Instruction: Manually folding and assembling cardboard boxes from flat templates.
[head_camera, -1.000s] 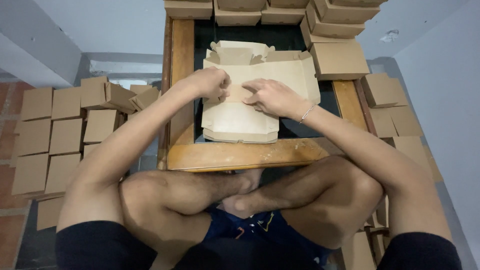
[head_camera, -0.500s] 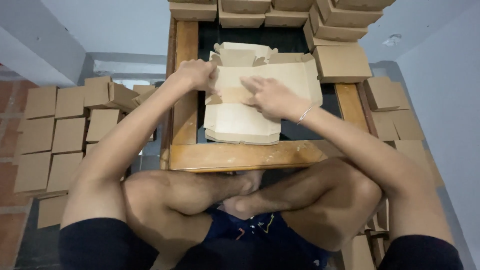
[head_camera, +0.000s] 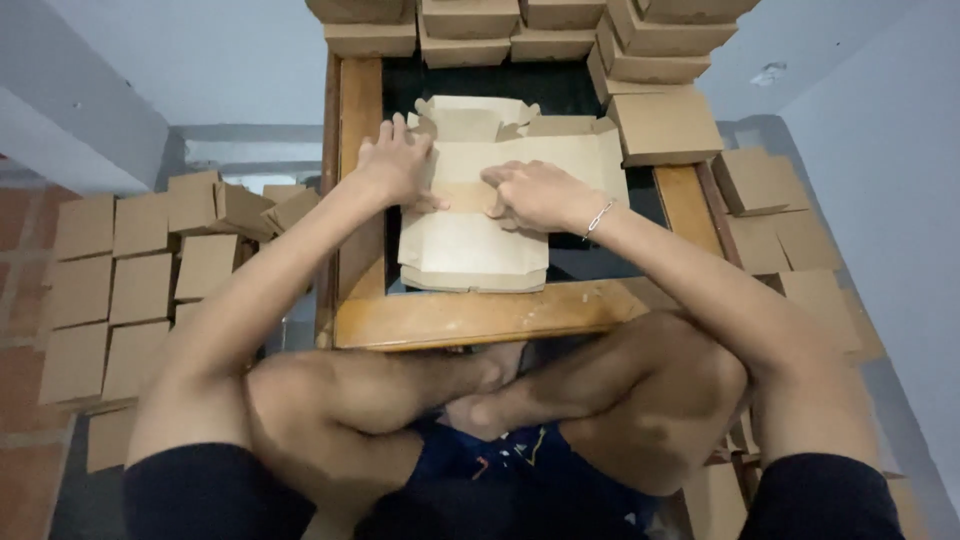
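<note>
Your flat brown carton blank lies at the centre of the worktop, flaps up at its 12 o'clock edge. Folded brown boxes stack at 12, one box at 2. More boxes tile the floor at 9, others at 3.

Place: home packing spot on the floor
Signs: low wooden table, folded brown boxes laid in rows, brick floor

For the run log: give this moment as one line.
left hand: pressing flat cardboard blank | right hand: pressing same blank | surface: wooden-framed table | nearby: folded boxes
</note>
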